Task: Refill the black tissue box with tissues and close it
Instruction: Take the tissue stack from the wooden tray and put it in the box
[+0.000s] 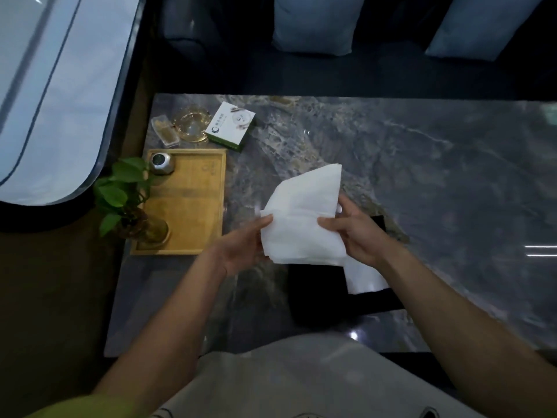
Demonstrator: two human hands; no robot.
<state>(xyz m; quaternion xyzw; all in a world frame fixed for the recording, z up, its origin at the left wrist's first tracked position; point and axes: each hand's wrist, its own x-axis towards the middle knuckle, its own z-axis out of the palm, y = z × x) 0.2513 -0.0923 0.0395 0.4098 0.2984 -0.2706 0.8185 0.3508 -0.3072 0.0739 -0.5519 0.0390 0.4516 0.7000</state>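
While the wooden tray [193, 206] sits far left, I see the left hand [241, 248] pinching the tissues [301, 218] at their left edge; right hand [355, 233] grips the other side; black tissue box [319, 297] lies below, open.

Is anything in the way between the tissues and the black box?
Nothing visible blocks them. Both hands, left hand and right hand, hold the stack of tissues in the air just above the black tissue box, where some white tissue already shows.
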